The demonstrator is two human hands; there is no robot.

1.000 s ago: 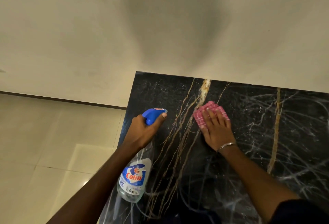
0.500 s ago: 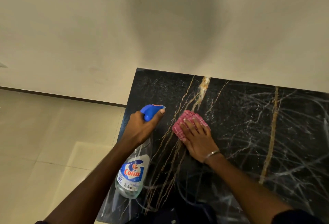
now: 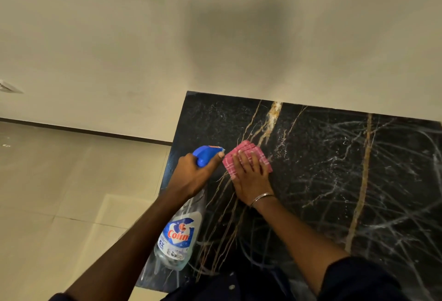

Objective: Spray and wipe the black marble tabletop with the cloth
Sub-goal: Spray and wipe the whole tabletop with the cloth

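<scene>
Your right hand point(image 3: 251, 181) flat on folded pink checked cloth point(image 3: 248, 150), fingers straight, close together, pressing it onto black gold-veined marble tabletop point(image 3: 334, 169), far-left area. Your left hand point(image 3: 191, 176) curled round clear blue-headed spray bottle point(image 3: 179, 236). Wet-looking speckles far side; right stretch looks unwiped, so most of job left.

Right of the cloth point(image 3: 247, 149) the black marble tabletop point(image 3: 334, 181) lay wide open; just left the spray bottle point(image 3: 179, 236) crowded in; the wall point(image 3: 215, 37) blocked the far edge.
</scene>
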